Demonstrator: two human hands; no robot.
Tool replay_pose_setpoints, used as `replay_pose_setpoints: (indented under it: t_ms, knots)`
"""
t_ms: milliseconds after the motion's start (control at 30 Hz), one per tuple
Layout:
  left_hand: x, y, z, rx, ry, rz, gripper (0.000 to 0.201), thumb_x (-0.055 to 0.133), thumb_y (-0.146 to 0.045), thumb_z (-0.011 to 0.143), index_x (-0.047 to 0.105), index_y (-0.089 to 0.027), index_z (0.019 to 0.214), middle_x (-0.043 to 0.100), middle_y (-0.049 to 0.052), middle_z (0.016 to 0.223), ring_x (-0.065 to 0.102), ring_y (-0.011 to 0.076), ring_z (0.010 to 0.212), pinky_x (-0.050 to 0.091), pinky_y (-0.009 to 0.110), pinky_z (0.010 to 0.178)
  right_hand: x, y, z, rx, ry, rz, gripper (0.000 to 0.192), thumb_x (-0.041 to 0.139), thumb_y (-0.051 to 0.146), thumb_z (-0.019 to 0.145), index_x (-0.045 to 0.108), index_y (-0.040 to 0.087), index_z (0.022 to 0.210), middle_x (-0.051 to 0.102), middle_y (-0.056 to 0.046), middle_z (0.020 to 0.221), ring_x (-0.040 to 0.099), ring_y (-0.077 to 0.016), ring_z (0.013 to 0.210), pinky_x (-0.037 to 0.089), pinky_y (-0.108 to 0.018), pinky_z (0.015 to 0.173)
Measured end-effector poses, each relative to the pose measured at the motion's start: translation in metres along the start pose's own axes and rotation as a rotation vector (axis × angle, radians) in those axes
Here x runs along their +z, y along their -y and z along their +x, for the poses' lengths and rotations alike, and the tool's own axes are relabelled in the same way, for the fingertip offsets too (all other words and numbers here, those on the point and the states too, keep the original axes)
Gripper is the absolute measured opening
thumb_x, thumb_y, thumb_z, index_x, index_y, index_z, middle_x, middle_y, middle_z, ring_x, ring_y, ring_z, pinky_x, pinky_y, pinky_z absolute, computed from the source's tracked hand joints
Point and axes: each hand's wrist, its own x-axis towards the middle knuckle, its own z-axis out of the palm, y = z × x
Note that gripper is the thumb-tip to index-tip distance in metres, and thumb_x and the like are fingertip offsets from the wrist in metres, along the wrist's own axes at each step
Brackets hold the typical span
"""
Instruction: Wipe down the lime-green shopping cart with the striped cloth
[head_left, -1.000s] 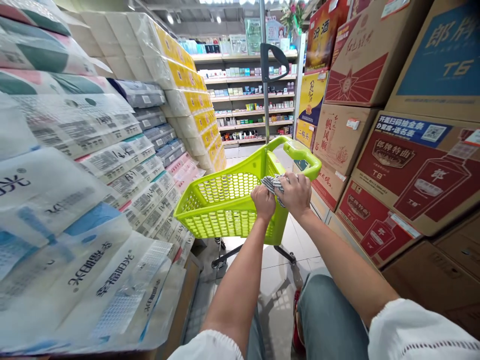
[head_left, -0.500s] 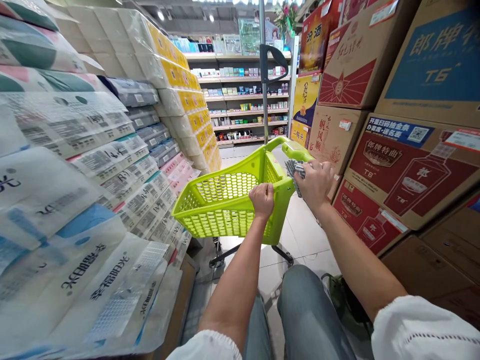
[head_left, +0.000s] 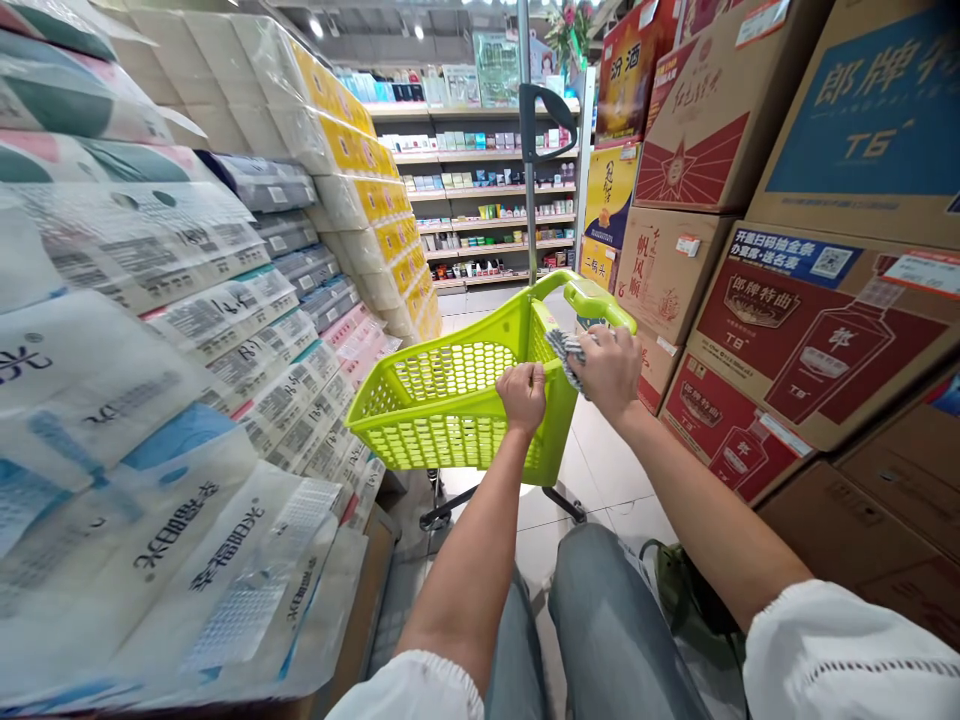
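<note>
Green basket cart (head_left: 450, 405) — tissue packs (head_left: 150, 330) left, cardboard boxes (head_left: 795, 330) right.

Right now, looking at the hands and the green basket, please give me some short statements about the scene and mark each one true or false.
1. The left hand grips the rim of the green basket. True.
2. The right hand holds a striped cloth against the basket's rim. True.
3. The basket is full of bottles. False: no goods show inside it; its mesh walls are bare.
4. Cardboard boxes are stacked on the person's right. True.
5. The packs on the person's left are glass jars. False: they are wrapped paper packs, stacked in rows.
6. The basket's tall black handle is folded down flat. False: it stands upright above the basket.
</note>
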Motion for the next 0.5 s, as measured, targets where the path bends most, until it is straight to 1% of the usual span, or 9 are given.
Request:
replay_pose_setpoints:
  t_ms: [133, 200, 233, 300, 367, 500]
  knots:
    - [0.0, -0.003, 0.001, -0.004, -0.009, 0.0, 0.036, 0.038, -0.037, 0.095, 0.05, -0.021, 0.066, 0.06, 0.002, 0.071, 0.05, 0.017, 0.072, 0.029, 0.031, 0.07, -0.006, -0.033, 0.01, 0.133, -0.081, -0.008, 0.029, 0.05, 0.042, 0.086, 0.067, 0.022, 0.098, 0.061, -0.007, 0.11, 0.04, -0.0259, 0.098, 0.028, -0.04, 0.082]
    - [0.0, -0.004, 0.001, -0.006, -0.013, 0.013, 0.036, 0.038, -0.037, 0.095, 0.049, -0.021, 0.065, 0.059, 0.002, 0.07, 0.05, 0.017, 0.072, 0.029, 0.031, 0.07, -0.007, -0.039, 0.011, 0.186, -0.121, 0.001, 0.03, 0.049, 0.041, 0.086, 0.068, 0.021, 0.097, 0.061, -0.008, 0.109, 0.04, -0.026, 0.097, 0.028, -0.041, 0.082]
    - [0.0, -0.004, 0.0, -0.008, -0.016, 0.022, 0.036, 0.038, -0.037, 0.095, 0.049, -0.021, 0.065, 0.058, 0.002, 0.069, 0.05, 0.0171, 0.072, 0.029, 0.031, 0.069, -0.007, -0.037, 0.011, 0.197, -0.134, 0.005, 0.03, 0.049, 0.042, 0.086, 0.068, 0.021, 0.097, 0.061, -0.009, 0.109, 0.04, -0.0261, 0.097, 0.028, -0.041, 0.082]
    - [-0.001, -0.005, 0.0, -0.01, -0.022, 0.037, 0.037, 0.037, -0.037, 0.095, 0.048, -0.021, 0.064, 0.058, 0.002, 0.069, 0.05, 0.0173, 0.071, 0.028, 0.031, 0.068, -0.007, -0.026, 0.007, 0.187, -0.137, 0.01, 0.03, 0.049, 0.042, 0.085, 0.068, 0.021, 0.097, 0.061, -0.009, 0.109, 0.04, -0.0266, 0.097, 0.028, -0.042, 0.082]
    - [-0.001, -0.005, -0.001, -0.005, -0.024, 0.046, 0.036, 0.037, -0.036, 0.095, 0.047, -0.021, 0.063, 0.058, 0.002, 0.069, 0.049, 0.0173, 0.071, 0.028, 0.031, 0.067, -0.005, -0.007, 0.001, 0.149, -0.12, 0.015, 0.029, 0.05, 0.042, 0.085, 0.067, 0.022, 0.097, 0.061, -0.009, 0.109, 0.04, -0.0272, 0.097, 0.029, -0.043, 0.082]
    - [-0.001, -0.003, -0.002, -0.006, -0.02, 0.057, 0.031, 0.042, -0.028, 0.091, 0.045, -0.021, 0.061, 0.056, 0.002, 0.067, 0.05, 0.0177, 0.071, 0.029, 0.031, 0.068, 0.001, 0.03, -0.012, 0.021, -0.045, 0.034, 0.028, 0.049, 0.041, 0.086, 0.067, 0.023, 0.097, 0.061, -0.009, 0.105, 0.04, -0.0272, 0.097, 0.029, -0.043, 0.082]
